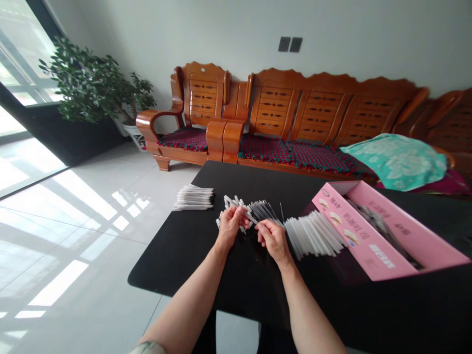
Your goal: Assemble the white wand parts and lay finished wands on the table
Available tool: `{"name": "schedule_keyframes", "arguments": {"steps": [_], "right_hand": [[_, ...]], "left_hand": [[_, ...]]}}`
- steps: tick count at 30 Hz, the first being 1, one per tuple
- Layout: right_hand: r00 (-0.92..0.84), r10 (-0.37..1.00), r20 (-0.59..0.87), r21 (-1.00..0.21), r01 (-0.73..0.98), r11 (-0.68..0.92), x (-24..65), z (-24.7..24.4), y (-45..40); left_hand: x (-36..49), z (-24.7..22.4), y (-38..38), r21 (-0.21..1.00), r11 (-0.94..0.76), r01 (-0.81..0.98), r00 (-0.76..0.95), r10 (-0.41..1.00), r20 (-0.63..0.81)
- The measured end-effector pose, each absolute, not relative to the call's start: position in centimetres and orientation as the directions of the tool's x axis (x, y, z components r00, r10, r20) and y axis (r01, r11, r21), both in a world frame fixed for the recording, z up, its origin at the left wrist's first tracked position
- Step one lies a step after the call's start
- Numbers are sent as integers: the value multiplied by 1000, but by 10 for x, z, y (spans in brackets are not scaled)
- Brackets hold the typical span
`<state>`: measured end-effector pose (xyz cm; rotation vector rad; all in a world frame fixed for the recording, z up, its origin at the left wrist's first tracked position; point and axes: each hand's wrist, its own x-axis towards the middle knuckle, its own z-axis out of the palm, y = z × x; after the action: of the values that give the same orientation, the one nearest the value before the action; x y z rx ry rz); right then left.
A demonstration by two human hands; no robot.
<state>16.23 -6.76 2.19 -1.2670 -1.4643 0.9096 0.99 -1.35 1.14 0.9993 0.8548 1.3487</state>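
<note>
Over the black table [177,255], my left hand [230,223] is closed on the upper left end of a slim white pen [251,217]. My right hand [272,238] pinches its other end, so the pen slants between both hands. Beneath and behind my left hand lie short white pieces that look like pen caps [230,200]. A fan of thin dark refills [263,210] spreads just beyond my right hand. To its right is a row of white pen barrels [315,235]. White pens with dark ends [194,197] are stacked at the table's left edge.
A pink box [361,233] with dark thin items inside stands on the right of the table. Behind the table is a wooden sofa [302,105] with a turquoise cloth [398,160] on it. A potted plant [96,83] stands at the left by the window.
</note>
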Motion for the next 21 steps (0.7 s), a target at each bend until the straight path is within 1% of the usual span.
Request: {"name": "schedule_keyframes", "arguments": {"steps": [5, 10, 16, 21], "right_hand": [[20, 985, 173, -958, 238, 163, 162, 22, -67], [4, 981, 195, -943, 276, 187, 163, 22, -66], [55, 989, 136, -966, 227, 120, 164, 17, -64], [13, 980, 198, -941, 281, 186, 163, 20, -65]], "left_hand": [[9, 15, -15, 929, -54, -367, 60, 995, 81], [9, 16, -16, 929, -56, -367, 65, 994, 86], [10, 15, -15, 919, -65, -390, 58, 994, 95], [10, 14, -15, 916, -71, -395, 56, 993, 102]]}}
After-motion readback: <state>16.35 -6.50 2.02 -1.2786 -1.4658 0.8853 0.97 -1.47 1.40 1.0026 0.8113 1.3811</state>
